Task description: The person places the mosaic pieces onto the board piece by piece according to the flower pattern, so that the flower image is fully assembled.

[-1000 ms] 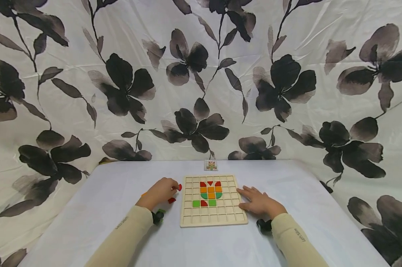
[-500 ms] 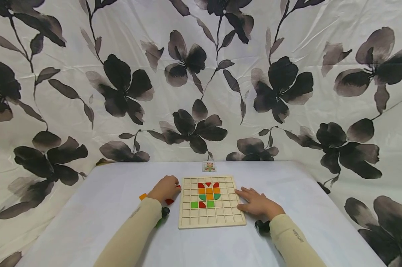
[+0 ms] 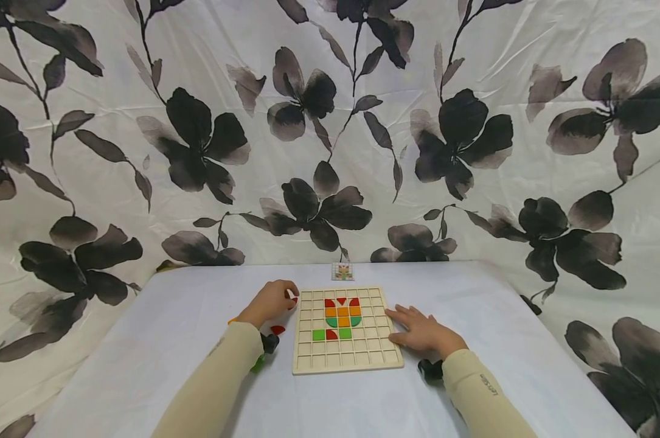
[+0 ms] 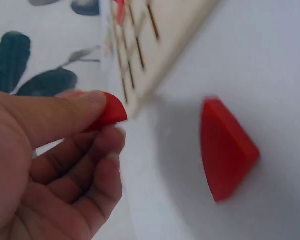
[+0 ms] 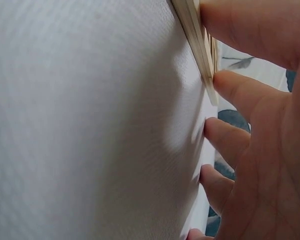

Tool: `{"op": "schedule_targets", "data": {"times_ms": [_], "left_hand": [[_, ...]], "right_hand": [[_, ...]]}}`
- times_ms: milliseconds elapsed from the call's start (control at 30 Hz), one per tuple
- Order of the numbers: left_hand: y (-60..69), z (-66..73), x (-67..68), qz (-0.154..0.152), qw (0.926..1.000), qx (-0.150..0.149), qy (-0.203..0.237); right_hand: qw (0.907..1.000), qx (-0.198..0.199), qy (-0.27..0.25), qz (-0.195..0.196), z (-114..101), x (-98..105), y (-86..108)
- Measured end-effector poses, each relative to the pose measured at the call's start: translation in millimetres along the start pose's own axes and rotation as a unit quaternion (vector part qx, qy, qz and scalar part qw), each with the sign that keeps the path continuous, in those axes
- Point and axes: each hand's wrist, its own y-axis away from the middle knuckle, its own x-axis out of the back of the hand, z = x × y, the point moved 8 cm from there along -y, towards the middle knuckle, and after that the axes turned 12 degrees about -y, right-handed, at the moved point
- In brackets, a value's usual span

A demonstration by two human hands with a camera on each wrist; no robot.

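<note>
My left hand (image 3: 267,302) pinches a red piece with a curved edge (image 4: 112,111) between thumb and fingers, just off the left edge of the wooden grid board (image 3: 308,363). Another red piece (image 4: 227,150) lies on the table below that hand. My right hand (image 3: 425,331) rests at the board's right side with fingers spread, thumb and a fingertip touching its edge (image 5: 192,37). On the board sit red pieces along the top, several orange squares (image 3: 343,312), two green curved pieces, and a lower row of a red piece (image 3: 331,334) between two green squares (image 3: 319,335).
A small patterned card (image 3: 342,271) lies at the back of the white table (image 3: 198,304). Partly hidden by the left arm are a green piece (image 3: 258,365) and an orange piece (image 3: 232,320). A floral cloth (image 3: 308,121) hangs behind.
My left hand has shifted slightly away from me, beside the board's upper left corner, and the red piece in its fingers shows again. My right hand keeps its place on the board's edge.
</note>
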Motion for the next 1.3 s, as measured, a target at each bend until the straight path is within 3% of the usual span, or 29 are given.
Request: {"op": "schedule_targets", "data": {"times_ms": [267, 567, 900, 1033, 1133, 1300], "left_hand": [[8.8, 32.3, -3.1, -0.020, 0.9937, -0.027, 0.107], [14.0, 79.3, -23.0, -0.054, 0.9809, -0.089, 0.164], [13.9, 118.6, -39.4, -0.055, 0.9829, -0.138, 0.108], [17.3, 131.5, -39.9, -0.051, 0.9812, -0.168, 0.080], [19.5, 137.2, -39.7, -0.048, 0.9799, -0.182, 0.065], [20.3, 138.1, -40.9, -0.049, 0.9805, -0.178, 0.068]], "right_hand": [[0.9999, 0.008, 0.011, 0.007, -2, 2, 0.5], [0.9999, 0.009, 0.008, 0.008, -3, 3, 1.9], [0.9999, 0.008, 0.010, 0.005, -1, 1, -1.4], [0.9999, 0.010, 0.010, 0.005, 0, 0, -1.4], [0.9998, 0.011, 0.012, 0.007, 0, 0, -1.3], [0.9998, 0.012, 0.012, 0.007, 1, -1, -1.4]]}}
